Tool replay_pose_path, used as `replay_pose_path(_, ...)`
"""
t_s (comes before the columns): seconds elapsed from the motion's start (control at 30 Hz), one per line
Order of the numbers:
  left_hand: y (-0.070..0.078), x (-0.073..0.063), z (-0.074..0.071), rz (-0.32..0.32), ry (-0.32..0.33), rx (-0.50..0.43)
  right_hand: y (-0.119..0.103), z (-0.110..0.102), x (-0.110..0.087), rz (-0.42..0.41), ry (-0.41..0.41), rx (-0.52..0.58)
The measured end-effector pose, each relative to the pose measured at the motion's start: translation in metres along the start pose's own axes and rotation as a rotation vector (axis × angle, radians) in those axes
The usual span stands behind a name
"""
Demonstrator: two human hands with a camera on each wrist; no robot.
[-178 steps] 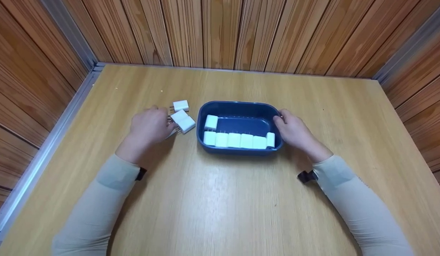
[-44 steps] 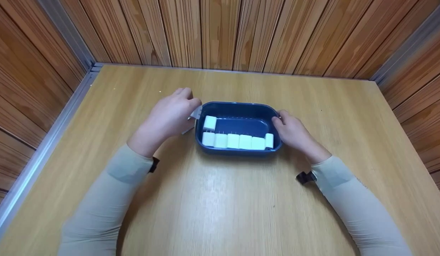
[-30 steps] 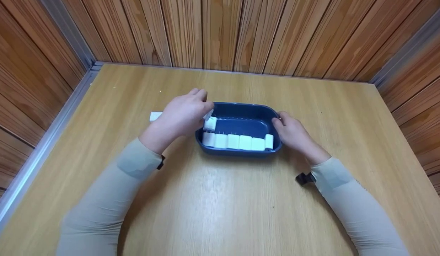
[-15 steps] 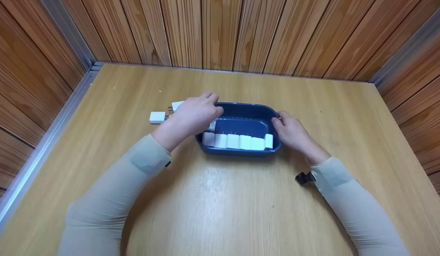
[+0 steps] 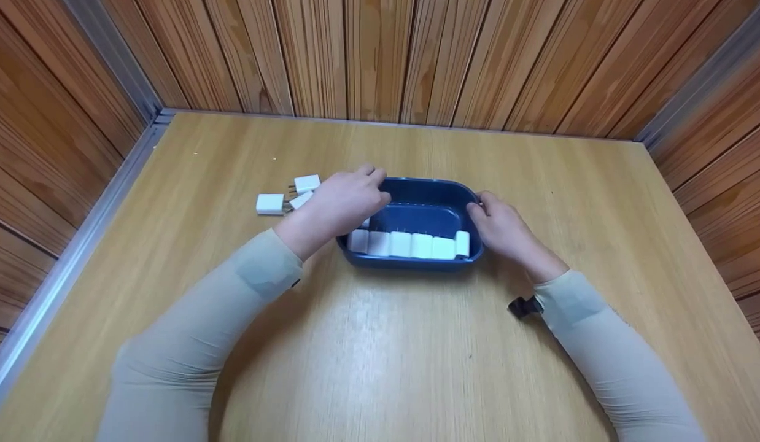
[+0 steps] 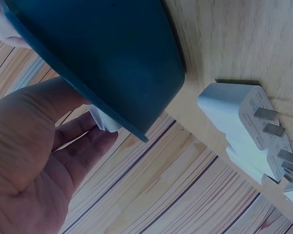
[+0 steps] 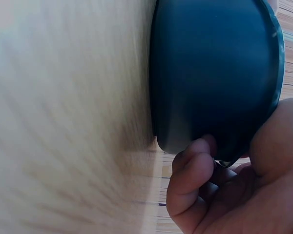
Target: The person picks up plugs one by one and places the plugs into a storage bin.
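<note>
A person's left hand lowers a white charger plug over the left end of a dark blue plastic tub, its fingers curled round the plug, while the right hand steadies the tub's right rim with fingers hooked over the edge. The tub sits near the middle of the counter; a row of white plugs lines its near wall. Three more plugs lie loose on the counter just left of the tub, toward the left edge. By the look of it, the placing step is in hand; the next move calls for setting this plug square behind the row, then releasing it. The counter is pale wood laminate, boxed in by vertical wood-panel walls with grey metal trim.
</note>
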State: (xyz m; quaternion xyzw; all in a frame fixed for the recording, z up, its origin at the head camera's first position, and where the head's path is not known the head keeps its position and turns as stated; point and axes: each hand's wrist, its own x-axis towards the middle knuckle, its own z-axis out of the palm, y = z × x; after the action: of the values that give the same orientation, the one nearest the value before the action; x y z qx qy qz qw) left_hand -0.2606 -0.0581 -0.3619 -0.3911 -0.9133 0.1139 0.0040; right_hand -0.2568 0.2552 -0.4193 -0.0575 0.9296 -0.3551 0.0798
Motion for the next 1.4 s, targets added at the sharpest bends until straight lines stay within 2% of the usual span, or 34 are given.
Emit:
replay_pose_path(0.37, 0.005, 0.01, 0.004, 0.029, 0.01, 0.028, 0.002, -0.001, 0.0, -0.004, 0.002, 0.006)
replay_pose_path(0.7, 0.011, 0.013, 0.01, 0.054, -0.002, 0.101, 0.0, -0.001, 0.001, 0.016, -0.018, -0.01)
replay_pose_path(1.1, 0.013, 0.016, 0.015, 0.12, -0.005, 0.205, 0.001, -0.001, 0.001, 0.03, -0.032, 0.006)
replay_pose_path(1.4, 0.015, 0.021, 0.021, 0.128, -0.034, 0.167, 0.002, 0.0, 0.001, 0.02, -0.019, 0.011)
